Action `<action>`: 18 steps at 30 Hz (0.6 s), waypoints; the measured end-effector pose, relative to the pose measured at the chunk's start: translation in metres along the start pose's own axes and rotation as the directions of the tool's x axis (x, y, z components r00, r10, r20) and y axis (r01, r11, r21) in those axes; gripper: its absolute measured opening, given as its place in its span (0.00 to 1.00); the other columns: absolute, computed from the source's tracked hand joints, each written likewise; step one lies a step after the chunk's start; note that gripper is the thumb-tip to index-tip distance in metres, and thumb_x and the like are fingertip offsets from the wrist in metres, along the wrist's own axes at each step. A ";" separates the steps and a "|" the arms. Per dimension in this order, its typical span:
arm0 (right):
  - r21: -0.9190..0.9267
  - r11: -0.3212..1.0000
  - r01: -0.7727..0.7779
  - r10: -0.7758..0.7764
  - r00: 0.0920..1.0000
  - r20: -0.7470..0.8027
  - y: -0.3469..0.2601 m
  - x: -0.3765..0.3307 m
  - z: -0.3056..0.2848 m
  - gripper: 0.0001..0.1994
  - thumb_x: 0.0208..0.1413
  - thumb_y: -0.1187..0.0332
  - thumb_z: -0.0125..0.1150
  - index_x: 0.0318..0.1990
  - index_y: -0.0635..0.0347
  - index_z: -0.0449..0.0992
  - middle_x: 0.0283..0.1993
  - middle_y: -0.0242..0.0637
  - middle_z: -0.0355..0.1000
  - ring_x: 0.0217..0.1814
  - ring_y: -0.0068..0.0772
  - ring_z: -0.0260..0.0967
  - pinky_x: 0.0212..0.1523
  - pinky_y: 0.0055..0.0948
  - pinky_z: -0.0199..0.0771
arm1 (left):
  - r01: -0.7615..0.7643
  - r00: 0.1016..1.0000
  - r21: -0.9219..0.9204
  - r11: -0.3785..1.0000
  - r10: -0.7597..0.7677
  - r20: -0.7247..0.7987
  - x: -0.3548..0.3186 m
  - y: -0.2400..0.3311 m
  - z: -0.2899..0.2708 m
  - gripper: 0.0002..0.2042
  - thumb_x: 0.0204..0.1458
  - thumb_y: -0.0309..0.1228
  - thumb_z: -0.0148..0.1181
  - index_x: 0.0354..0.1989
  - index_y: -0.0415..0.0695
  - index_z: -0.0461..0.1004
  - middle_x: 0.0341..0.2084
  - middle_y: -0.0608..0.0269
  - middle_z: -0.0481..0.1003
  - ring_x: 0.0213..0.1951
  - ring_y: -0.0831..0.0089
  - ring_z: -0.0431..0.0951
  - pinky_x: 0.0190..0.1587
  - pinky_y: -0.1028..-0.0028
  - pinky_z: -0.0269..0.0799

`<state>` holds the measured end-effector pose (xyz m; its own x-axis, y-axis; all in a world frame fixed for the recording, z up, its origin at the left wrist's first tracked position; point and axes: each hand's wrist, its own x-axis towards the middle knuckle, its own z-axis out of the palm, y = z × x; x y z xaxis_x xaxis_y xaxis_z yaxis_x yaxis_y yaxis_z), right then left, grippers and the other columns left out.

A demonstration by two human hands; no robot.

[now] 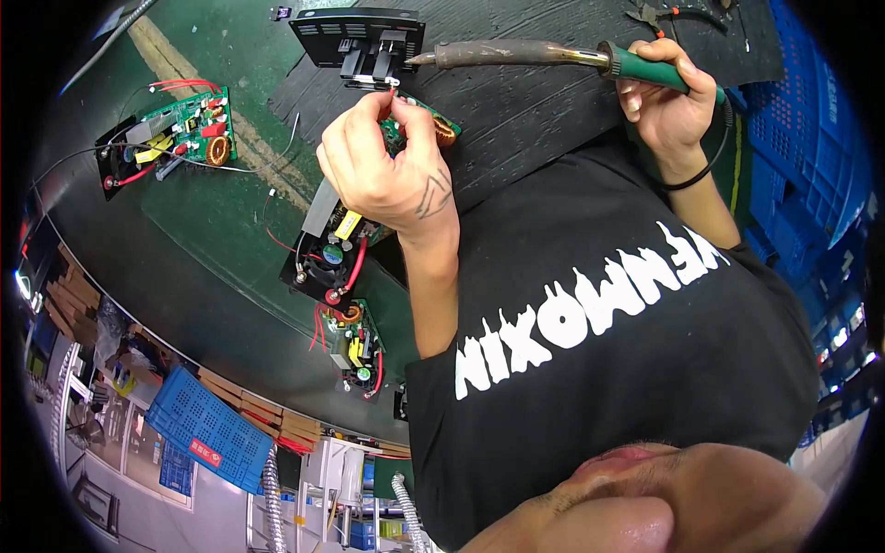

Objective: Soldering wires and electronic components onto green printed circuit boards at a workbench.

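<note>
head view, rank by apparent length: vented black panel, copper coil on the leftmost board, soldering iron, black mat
1. black mat
2. soldering iron
3. vented black panel
4. copper coil

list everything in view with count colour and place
soldering iron: one, green handle, upper right
vented panel: one, black, top centre
circuit boards: at least three, green, left
wires: several, red and grey, left
pliers: at least one, dark and red, top right
mat: one, black, beneath iron
worktable: one, green, left
crates: several, blue, right and lower left
shirt: one, black and white, lower right
left hand: one, bare, below the panel
right hand: one, bare, gripping the iron
face: one, partly visible, bottom
</note>
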<state>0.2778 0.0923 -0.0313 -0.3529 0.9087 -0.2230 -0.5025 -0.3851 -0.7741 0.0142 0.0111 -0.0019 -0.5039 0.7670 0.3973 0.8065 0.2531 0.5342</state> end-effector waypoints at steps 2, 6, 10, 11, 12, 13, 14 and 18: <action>-0.003 1.000 -0.001 0.001 1.000 0.028 0.000 0.001 -0.001 0.22 0.59 0.55 0.37 0.43 0.63 0.73 0.35 0.48 0.70 0.22 0.31 0.66 0.17 0.22 0.64 | 0.026 1.000 -0.055 0.998 -0.026 -0.001 -0.001 -0.001 -0.001 0.07 0.40 0.20 0.63 0.29 0.44 0.76 0.26 0.65 0.73 0.28 0.67 0.71 0.32 0.70 0.66; 0.005 1.000 -0.006 0.006 0.998 0.055 0.001 0.002 0.000 0.22 0.59 0.55 0.37 0.43 0.63 0.73 0.35 0.49 0.70 0.22 0.31 0.66 0.17 0.23 0.64 | 0.036 0.999 -0.060 0.998 -0.036 -0.001 0.001 -0.001 0.000 0.06 0.41 0.21 0.63 0.29 0.44 0.76 0.25 0.65 0.73 0.28 0.67 0.71 0.32 0.70 0.67; -0.012 1.000 -0.007 0.007 0.998 0.057 0.001 0.002 0.002 0.22 0.59 0.55 0.38 0.43 0.63 0.73 0.36 0.48 0.70 0.22 0.31 0.66 0.16 0.23 0.64 | 0.063 0.998 -0.061 0.996 -0.063 0.011 0.000 -0.001 -0.003 0.06 0.41 0.21 0.63 0.29 0.44 0.76 0.25 0.65 0.73 0.28 0.67 0.71 0.33 0.70 0.67; -0.019 1.000 -0.012 0.013 0.998 0.054 0.001 0.002 0.002 0.22 0.59 0.55 0.38 0.43 0.63 0.73 0.37 0.48 0.70 0.23 0.32 0.66 0.16 0.23 0.64 | 0.066 0.998 -0.057 0.996 -0.065 0.014 0.000 -0.001 -0.004 0.06 0.41 0.21 0.64 0.29 0.44 0.76 0.25 0.65 0.73 0.29 0.67 0.72 0.33 0.70 0.67; -0.021 1.000 -0.011 0.012 0.998 0.054 0.002 0.001 0.002 0.22 0.59 0.55 0.38 0.43 0.63 0.73 0.37 0.48 0.70 0.23 0.32 0.66 0.16 0.23 0.64 | 0.066 0.998 -0.058 0.996 -0.065 0.013 -0.001 -0.002 -0.004 0.06 0.41 0.21 0.64 0.29 0.44 0.76 0.25 0.65 0.73 0.29 0.67 0.72 0.33 0.70 0.67; -0.010 1.000 -0.013 0.013 0.999 0.038 0.003 0.000 0.003 0.22 0.59 0.55 0.38 0.43 0.63 0.73 0.38 0.48 0.71 0.23 0.32 0.67 0.16 0.23 0.64 | 0.068 0.998 -0.067 0.995 -0.067 0.020 -0.001 -0.002 -0.004 0.06 0.41 0.21 0.64 0.29 0.44 0.77 0.25 0.65 0.74 0.29 0.67 0.72 0.33 0.70 0.67; 0.000 1.000 -0.014 0.014 1.000 0.021 0.004 0.000 0.003 0.21 0.59 0.54 0.38 0.43 0.63 0.73 0.39 0.48 0.71 0.23 0.32 0.67 0.16 0.23 0.65 | 0.071 0.997 -0.077 0.995 -0.069 0.026 -0.001 -0.002 -0.004 0.06 0.42 0.21 0.64 0.30 0.44 0.77 0.26 0.65 0.74 0.29 0.67 0.72 0.33 0.70 0.67; -0.022 1.000 -0.013 0.014 0.999 0.040 0.005 0.000 0.005 0.21 0.59 0.55 0.39 0.43 0.63 0.73 0.40 0.47 0.71 0.23 0.31 0.67 0.17 0.24 0.65 | 0.065 0.998 -0.083 0.994 -0.063 0.027 -0.001 -0.004 -0.003 0.07 0.42 0.22 0.65 0.30 0.44 0.77 0.26 0.65 0.74 0.30 0.67 0.72 0.34 0.70 0.67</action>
<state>0.2712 0.0897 -0.0320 -0.3912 0.8961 -0.2098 -0.4807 -0.3933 -0.7837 0.0104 0.0077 -0.0018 -0.5451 0.7651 0.3427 0.7439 0.2528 0.6187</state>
